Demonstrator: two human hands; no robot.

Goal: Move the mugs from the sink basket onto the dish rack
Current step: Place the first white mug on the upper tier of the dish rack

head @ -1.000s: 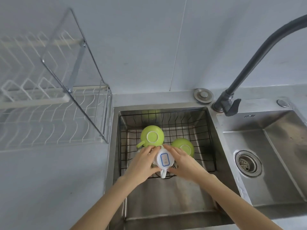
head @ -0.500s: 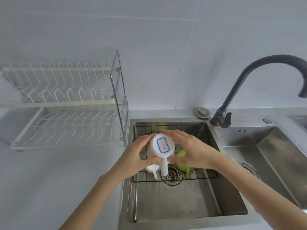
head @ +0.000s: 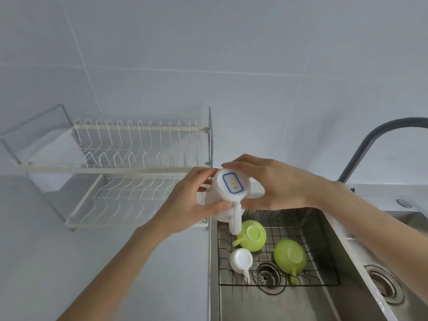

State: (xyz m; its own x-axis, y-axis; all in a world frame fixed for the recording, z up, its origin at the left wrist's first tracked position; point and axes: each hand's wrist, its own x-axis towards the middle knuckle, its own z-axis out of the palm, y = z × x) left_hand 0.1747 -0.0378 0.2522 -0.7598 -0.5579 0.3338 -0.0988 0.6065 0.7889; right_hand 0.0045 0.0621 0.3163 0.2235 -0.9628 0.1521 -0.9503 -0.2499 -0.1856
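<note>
Both hands hold a white mug point(head: 229, 193) upside down, its base with a blue-framed label facing me and its handle pointing down. My left hand point(head: 192, 202) grips its left side and my right hand point(head: 271, 184) covers its top and right side. The mug hangs above the sink's left rim, just right of the white wire dish rack point(head: 129, 172). In the black wire sink basket point(head: 312, 258) lie two green mugs point(head: 252, 235) point(head: 289, 257) and a small white mug point(head: 240, 260), all upside down.
A dark curved faucet point(head: 370, 144) rises at the right. The steel sink has a drain point(head: 268, 274) under the basket and a second basin with a drain point(head: 384, 286) at the far right. Grey countertop spreads under the rack, with a tiled wall behind.
Both hands lifted the white mug out of the basket and carried it up and left toward the dish rack. The mugs left in the basket came into view.
</note>
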